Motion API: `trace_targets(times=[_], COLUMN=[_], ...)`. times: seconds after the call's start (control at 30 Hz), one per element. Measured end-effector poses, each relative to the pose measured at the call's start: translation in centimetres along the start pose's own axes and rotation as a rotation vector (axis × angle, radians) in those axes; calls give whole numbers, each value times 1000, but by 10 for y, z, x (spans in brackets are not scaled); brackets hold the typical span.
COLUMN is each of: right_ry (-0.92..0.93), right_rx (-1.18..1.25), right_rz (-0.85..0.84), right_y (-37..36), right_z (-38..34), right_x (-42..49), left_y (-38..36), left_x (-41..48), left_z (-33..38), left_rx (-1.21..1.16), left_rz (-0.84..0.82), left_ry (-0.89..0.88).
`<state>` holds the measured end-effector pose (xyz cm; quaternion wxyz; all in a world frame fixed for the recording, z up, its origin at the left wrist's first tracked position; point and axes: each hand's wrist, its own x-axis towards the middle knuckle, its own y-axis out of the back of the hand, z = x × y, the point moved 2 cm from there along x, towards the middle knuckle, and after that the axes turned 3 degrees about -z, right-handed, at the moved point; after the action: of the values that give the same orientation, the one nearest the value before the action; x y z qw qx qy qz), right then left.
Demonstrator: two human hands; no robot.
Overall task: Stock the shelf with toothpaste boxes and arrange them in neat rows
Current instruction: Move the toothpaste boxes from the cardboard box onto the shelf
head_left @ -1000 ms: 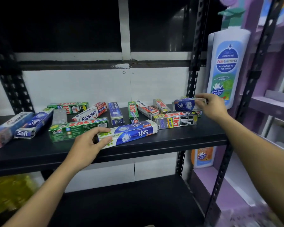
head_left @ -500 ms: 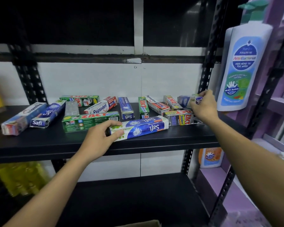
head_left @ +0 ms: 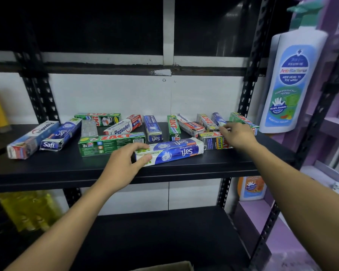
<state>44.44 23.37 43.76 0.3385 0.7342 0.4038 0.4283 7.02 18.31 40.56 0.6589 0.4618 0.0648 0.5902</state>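
Your left hand (head_left: pixel 123 163) grips one end of the Safi Double Mint box (head_left: pixel 170 151) at the front of the black shelf (head_left: pixel 47 173) — your right hand (head_left: pixel 239 135) reaches a small blue Safi box (head_left: pixel 218 119) farther back; whether it pinches the box cannot be told.

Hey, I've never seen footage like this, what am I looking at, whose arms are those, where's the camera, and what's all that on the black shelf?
No machine here: these are a person's two bare arms, filmed by one wide-angle camera worn on the head, looking forward and down. On the black shelf lie more than a dozen toothpaste boxes, Safi, Zact and Pepsodent, scattered at odd angles rather than in rows. The left hand grips the left end of a long blue and white Safi box at the front, fingers and thumb curled round it. The right hand reaches toward the back, its fingertips at a smaller blue Safi box; whether they pinch it I cannot tell. A big white wash bottle is at the right.
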Motion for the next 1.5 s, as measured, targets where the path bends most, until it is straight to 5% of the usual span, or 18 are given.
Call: trace_targets(times=[0.3, 0.53, 0.7, 1.0, 1.27, 1.5], right_ry=[211, 432, 535, 526, 455, 316], right_rx=[54, 173, 202, 25, -259, -218], right_rz=[249, 234, 145, -303, -769, -1133], right_y=[5, -15, -54, -187, -303, -391], right_z=[-19, -65, -88, -81, -44, -3], right_x=[-64, -157, -213, -289, -346, -384], left_y=[-3, -1, -8, -70, -161, -233], left_x=[-9, -50, -91, -168, -252, -317], left_z=[7, 25, 16, -79, -186, -262], left_rx=[174, 287, 376, 615, 592, 413], left_rz=[109, 222, 135, -329, -733, -759], left_ry=[-104, -292, -317, -11, 306, 532])
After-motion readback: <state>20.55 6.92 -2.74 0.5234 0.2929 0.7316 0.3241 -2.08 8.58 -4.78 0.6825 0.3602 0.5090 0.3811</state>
